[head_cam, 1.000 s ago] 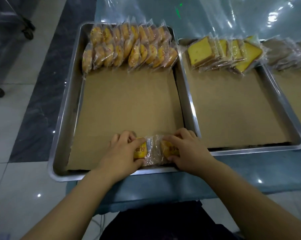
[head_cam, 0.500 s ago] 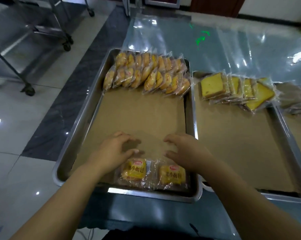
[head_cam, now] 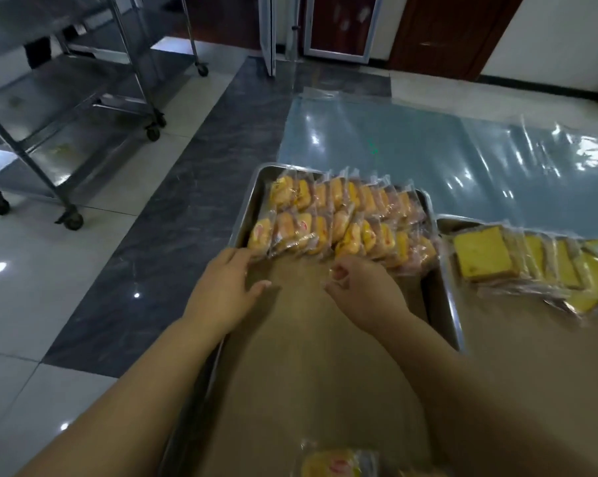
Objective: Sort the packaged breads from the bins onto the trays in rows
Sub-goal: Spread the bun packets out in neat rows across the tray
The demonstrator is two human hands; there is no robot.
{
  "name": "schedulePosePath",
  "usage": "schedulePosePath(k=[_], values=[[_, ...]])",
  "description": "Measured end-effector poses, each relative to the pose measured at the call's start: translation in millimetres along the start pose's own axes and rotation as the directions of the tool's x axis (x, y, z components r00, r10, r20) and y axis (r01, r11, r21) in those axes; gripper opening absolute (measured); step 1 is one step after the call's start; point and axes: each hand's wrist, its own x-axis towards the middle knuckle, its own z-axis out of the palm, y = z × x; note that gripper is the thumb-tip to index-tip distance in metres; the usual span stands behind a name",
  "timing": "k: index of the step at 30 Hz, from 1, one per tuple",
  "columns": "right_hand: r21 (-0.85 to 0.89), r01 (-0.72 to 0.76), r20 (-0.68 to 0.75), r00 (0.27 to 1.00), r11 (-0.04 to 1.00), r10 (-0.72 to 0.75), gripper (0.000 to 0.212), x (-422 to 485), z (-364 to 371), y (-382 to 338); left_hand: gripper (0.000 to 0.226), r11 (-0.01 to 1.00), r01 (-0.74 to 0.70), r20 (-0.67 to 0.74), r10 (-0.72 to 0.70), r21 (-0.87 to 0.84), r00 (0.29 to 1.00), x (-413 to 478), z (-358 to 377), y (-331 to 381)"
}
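Note:
A steel tray (head_cam: 246, 215) lined with brown paper holds two rows of packaged yellow buns (head_cam: 342, 218) at its far end. My left hand (head_cam: 225, 290) hovers open just below the left end of the near row, fingertips by the leftmost packet. My right hand (head_cam: 363, 290) is at the near row's middle, fingers curled and pinched at a packet's clear wrapper edge. A loose bun packet (head_cam: 335, 464) lies on the tray's near end at the bottom of the view. A second tray (head_cam: 445, 294) to the right carries a row of packaged cake slices (head_cam: 531, 263).
The trays rest on a table under clear blue-tinted plastic sheet (head_cam: 428, 146). A wheeled steel rack (head_cam: 67, 108) stands on the tiled floor at the left. Doors and a wall are at the back.
Both hands left the two packets at the tray's near edge and reached to the far rows. The camera tilted up, so the near packets slid to the bottom of the view.

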Motion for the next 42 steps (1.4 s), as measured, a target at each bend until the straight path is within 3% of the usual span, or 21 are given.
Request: schedulePosePath(k=[4,8,12,16,21,24,26,31,33,36,39,42], values=[[-0.001,-0.025,-0.042,0.999,1.000,0.025,0.033,50,14,-22,0.063,1.000,-0.012,0.009,0.012,0.028,1.000,36,6,-15],[-0.053,-0.138,-0.023,0.990,0.989,0.137,0.045,88,30,-31,0.056,0.996,-0.012,0.031,0.009,0.093,0.999,56,22,-21],[-0.116,-0.205,-0.007,0.979,0.972,0.206,0.039,108,44,-33,0.044,0.976,-0.049,-0.016,0.053,0.213,0.998,62,33,-25],[-0.155,-0.268,-0.069,0.963,0.951,0.260,0.023,114,49,-32,0.034,0.969,-0.125,-0.047,0.138,0.213,0.989,56,37,-27],[0.001,-0.190,-0.103,0.977,0.982,0.189,0.010,103,48,-27,0.029,0.952,-0.196,0.001,0.202,0.233,0.979,38,30,-27],[0.191,-0.136,-0.125,0.979,0.972,0.162,0.007,88,44,-25,0.017,0.911,-0.331,0.052,0.329,0.246,0.943,21,22,-21],[0.321,-0.109,-0.144,0.976,0.941,0.162,0.010,73,40,-23,0.021,0.871,-0.431,0.074,0.426,0.236,0.902,10,22,-20],[0.479,0.005,-0.223,0.968,0.878,0.116,0.019,29,22,-6,0.048,0.902,-0.394,0.335,0.322,0.177,0.886,-17,35,-17],[0.447,0.050,-0.241,0.968,0.893,0.066,0.020,8,15,5,0.052,0.912,-0.360,0.376,0.269,0.198,0.887,-27,38,-15],[0.253,0.188,-0.299,0.948,0.949,-0.108,0.013,-22,8,28,0.046,0.897,-0.328,0.348,0.219,0.295,0.912,-41,37,-8],[0.043,0.256,-0.264,0.935,0.966,-0.236,0.008,-53,11,50,0.040,0.885,-0.267,0.275,0.167,0.381,0.947,-55,38,0],[-0.022,0.301,-0.226,0.928,0.953,-0.298,0.011,-80,15,64,0.041,0.879,-0.205,0.263,0.095,0.431,0.960,-66,43,5]])
